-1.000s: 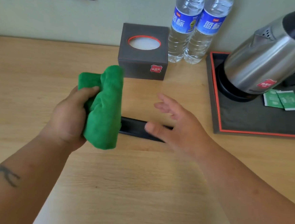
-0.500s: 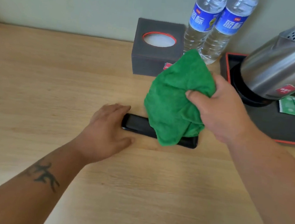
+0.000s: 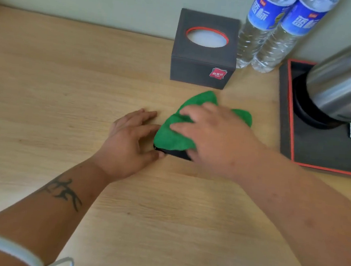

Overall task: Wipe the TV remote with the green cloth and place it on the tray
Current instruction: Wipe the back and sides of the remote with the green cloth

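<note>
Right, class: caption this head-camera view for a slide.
Right hand presses green cloth onto the TV remote on the desk; left hand holds its end.

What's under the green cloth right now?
The TV remote: only its black near edge shows below the green cloth. The rest is covered by the cloth and the right hand pressing on it. The left hand pinches its left end.
</note>
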Demonstrator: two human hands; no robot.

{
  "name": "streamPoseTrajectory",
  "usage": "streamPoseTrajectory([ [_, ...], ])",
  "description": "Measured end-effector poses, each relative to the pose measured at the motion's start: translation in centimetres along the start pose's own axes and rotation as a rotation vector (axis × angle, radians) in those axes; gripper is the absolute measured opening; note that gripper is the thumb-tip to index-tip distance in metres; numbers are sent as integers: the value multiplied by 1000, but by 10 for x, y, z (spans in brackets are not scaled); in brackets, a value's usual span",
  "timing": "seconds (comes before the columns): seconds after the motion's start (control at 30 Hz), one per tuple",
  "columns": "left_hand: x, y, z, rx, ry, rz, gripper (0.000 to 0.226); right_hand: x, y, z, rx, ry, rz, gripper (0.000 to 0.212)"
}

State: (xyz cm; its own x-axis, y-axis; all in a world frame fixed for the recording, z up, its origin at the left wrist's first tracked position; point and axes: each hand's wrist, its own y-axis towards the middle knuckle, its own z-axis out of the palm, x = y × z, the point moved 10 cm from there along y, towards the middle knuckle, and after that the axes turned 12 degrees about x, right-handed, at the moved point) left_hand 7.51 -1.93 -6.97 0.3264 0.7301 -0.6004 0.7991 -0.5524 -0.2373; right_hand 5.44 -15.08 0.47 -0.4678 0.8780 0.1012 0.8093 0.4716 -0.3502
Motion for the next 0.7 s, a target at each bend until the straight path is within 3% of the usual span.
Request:
streamPoseTrajectory([
  [0.1,3,1,1,-1,3,-3,69,16,12,24,76,-8,-11,61],
  [0.27,3,1,2,6,10,2,66,20,20,20,12,54,-96,35],
  [0.5,3,2,2,47,31,-28,62,-19,-10,11,267,-116,35,32],
  [0.7,2,2,2,49,17,-38,64,1,31,9,183,101,98,34],
])
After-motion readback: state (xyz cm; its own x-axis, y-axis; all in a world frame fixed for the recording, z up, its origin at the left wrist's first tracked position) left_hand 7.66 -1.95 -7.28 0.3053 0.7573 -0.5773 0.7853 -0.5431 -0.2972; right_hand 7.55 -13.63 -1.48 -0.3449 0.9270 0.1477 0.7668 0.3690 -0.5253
